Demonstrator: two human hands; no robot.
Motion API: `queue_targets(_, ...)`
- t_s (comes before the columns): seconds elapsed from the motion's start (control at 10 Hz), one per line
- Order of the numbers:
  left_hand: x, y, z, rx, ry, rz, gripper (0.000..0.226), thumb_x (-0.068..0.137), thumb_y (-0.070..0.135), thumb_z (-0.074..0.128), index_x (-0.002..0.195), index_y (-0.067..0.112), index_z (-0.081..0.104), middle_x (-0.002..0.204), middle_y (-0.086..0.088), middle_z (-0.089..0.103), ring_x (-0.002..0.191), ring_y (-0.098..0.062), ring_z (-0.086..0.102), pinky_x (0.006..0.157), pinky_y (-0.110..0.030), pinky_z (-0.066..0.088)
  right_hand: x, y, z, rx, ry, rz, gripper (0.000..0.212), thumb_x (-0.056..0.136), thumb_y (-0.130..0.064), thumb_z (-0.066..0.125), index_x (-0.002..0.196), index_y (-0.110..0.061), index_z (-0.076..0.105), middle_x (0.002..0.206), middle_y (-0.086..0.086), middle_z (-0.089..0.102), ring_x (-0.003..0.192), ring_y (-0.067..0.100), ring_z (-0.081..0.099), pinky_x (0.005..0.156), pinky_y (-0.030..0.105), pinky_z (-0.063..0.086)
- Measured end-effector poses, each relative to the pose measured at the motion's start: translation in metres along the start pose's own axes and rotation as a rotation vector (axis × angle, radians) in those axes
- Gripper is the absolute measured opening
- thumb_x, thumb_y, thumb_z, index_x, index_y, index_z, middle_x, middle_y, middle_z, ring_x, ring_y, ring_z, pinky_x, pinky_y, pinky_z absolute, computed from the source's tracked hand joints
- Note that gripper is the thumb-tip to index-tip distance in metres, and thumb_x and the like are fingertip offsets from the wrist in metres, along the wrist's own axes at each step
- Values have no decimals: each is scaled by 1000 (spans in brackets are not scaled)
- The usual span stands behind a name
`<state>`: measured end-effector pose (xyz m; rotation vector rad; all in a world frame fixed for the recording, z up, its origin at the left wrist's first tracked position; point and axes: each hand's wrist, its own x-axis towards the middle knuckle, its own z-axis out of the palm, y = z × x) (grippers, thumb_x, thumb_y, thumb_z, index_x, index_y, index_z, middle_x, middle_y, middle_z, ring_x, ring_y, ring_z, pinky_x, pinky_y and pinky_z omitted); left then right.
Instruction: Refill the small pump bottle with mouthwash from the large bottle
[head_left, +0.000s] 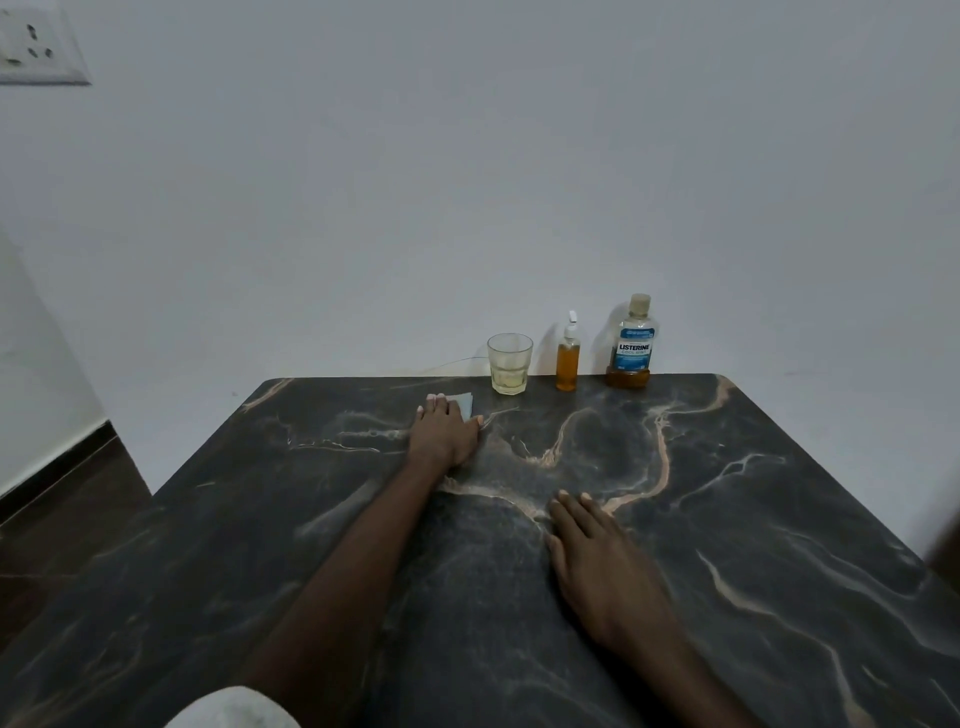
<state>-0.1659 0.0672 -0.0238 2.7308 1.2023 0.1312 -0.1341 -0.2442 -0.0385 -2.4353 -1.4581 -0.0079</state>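
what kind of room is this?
Probably a room in a home, not a lab: a dark marble-look table against a bare wall, with a wall socket, a mouthwash bottle, a pump bottle and a glass.

The only readable writing stands on the blue-and-white paper label of the large clear plastic mouthwash bottle (632, 343) with a pale cap, at the far right of the row along the back edge of the dark marble-patterned tabletop (727, 519). In bold dark capitals on a white band it reads "LISTERINE", and just beneath, in smaller pale letters on blue, "COOL MINT". Finer print above and below these lines is too small to make out. No other thing in view carries lettering that can be read.
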Motion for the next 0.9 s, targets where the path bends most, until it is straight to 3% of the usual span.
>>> queue_targets(0.1, 20, 4, 3, 10, -21, -20, 79, 108, 56, 19, 165, 2, 7, 174, -18, -2, 162, -33, -5, 131, -46, 1, 1, -1, 2, -15, 4, -8, 81, 96, -55, -6, 164, -25, 25, 173, -9, 17, 160, 10, 7, 131, 33, 11)
queue_targets(0.3, 55, 13, 2, 14, -4, -67, 74, 108, 47, 20, 164, -1, 11, 173, -22, 4, 161, -37, 0, 131, -48, 5, 1, -3, -3, -17, 8, -14, 88, 89, -55, -13, 165, -27, 20, 173, -11, 13, 160, 8, 2, 130, 29, 4)
queue_targets(0.5, 75, 6, 0, -8, 39, -28, 70, 106, 45, 23, 160, 0, 27, 164, -23, 24, 154, -36, 24, 129, -48, 17, 3, -2, -3, -11, 21, -24, 86, 90, -55, -9, 164, -25, 24, 172, -9, 17, 160, 9, 5, 127, 26, 1)
queue_targets(0.8, 69, 5, 1, -26, 50, -9, 76, 108, 55, 22, 162, 2, 26, 167, -22, 22, 157, -35, 19, 131, -49, 8, 1, -4, -5, 9, 19, -22, 81, 94, -54, -7, 165, -28, 22, 173, -12, 14, 159, 6, 1, 129, 26, 1)
queue_targets(0.9, 60, 5, -6, -29, 122, -19, 77, 108, 58, 21, 160, 3, 30, 168, -22, 24, 158, -35, 18, 131, -51, 5, 4, -5, -7, -1, 5, -26, 77, 97, -53, -2, 164, -26, 24, 173, -9, 17, 160, 7, 5, 130, 28, 4)
